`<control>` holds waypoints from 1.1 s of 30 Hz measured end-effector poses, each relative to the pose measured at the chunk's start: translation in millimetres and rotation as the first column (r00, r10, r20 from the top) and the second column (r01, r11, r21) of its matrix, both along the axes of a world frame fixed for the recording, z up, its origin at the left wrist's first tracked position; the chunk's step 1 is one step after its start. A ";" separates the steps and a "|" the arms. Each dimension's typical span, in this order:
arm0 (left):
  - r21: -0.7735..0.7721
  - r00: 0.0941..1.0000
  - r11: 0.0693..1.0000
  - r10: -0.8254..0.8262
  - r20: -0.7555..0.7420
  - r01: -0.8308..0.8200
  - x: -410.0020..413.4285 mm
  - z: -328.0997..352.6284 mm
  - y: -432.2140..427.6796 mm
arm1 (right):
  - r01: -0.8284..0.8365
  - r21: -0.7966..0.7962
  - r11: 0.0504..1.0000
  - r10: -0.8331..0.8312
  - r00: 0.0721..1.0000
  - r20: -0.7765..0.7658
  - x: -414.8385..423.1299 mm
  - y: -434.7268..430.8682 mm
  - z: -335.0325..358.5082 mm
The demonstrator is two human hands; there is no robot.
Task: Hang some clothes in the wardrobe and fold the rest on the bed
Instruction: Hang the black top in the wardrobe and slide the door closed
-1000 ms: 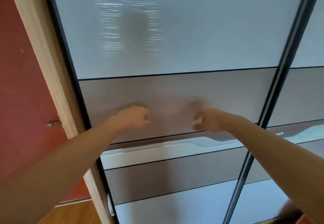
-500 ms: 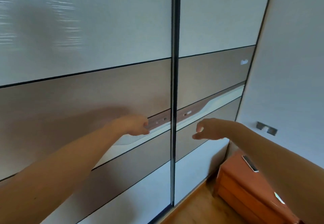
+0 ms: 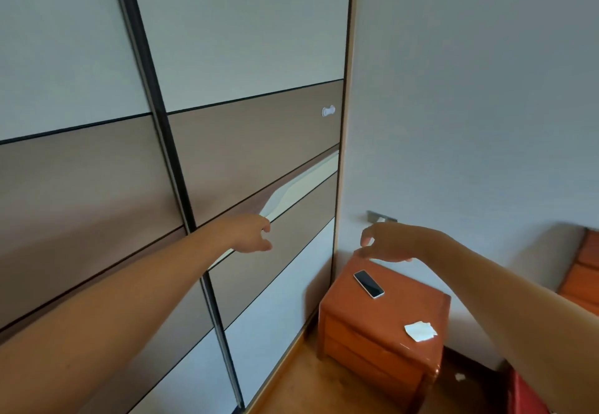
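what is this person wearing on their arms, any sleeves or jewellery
Nothing that shows. The left arm and the right arm are bare along their whole visible length: no sleeves, cuffs or gloves. No watch, bracelet or ring can be made out, though the picture is slightly soft.

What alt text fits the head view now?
A person's left hand reaches to the recessed handle strip of a closed sliding wardrobe door; the right hand hovers empty above an orange nightstand holding a phone and crumpled paper.
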State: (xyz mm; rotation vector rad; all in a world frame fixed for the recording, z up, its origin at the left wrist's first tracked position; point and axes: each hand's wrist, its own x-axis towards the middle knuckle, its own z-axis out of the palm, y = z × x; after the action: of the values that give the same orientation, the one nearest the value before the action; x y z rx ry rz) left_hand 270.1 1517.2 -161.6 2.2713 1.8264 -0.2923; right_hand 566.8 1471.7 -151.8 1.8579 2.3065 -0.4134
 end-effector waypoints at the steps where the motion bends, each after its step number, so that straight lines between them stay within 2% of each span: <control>1: 0.008 1.000 1.000 -0.008 0.002 0.008 8.4 0.3 12.6 | 0.017 0.008 1.000 -0.017 1.000 -0.007 7.8 9.9 0.3; 13: 0.117 0.995 0.988 -0.102 -0.010 0.102 67.7 16.6 206.2 | 0.104 0.050 0.993 -0.103 0.994 -0.027 56.2 187.6 11.4; 17: 0.203 0.989 0.971 -0.142 0.048 0.130 78.5 39.3 268.2 | 0.115 0.117 0.986 -0.109 0.993 -0.049 61.0 256.8 22.1; 22: 0.298 0.980 0.944 -0.175 0.091 0.141 97.8 45.4 335.3 | 0.146 0.176 0.974 -0.127 0.985 -0.115 66.0 328.1 2.1; 27: 0.406 0.979 0.891 -0.195 -0.057 0.201 121.7 41.4 387.1 | 0.210 0.251 0.945 -0.164 0.967 -0.193 77.3 396.0 -10.3; 30: 0.509 0.976 0.833 -0.196 -0.093 0.215 134.1 46.0 419.1 | 0.204 0.263 0.943 -0.145 0.963 -0.227 84.7 441.7 -13.7; 33: 0.605 0.943 0.735 -0.146 -0.300 0.306 144.0 51.8 451.5 | 0.193 0.276 0.942 -0.111 0.952 -0.285 90.8 490.1 -10.5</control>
State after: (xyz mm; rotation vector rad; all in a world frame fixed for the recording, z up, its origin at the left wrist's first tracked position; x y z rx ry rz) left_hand 414.1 1968.6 -109.7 3.0649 1.9792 0.0664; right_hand 657.6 1961.8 -162.3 2.2635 2.5255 -0.3658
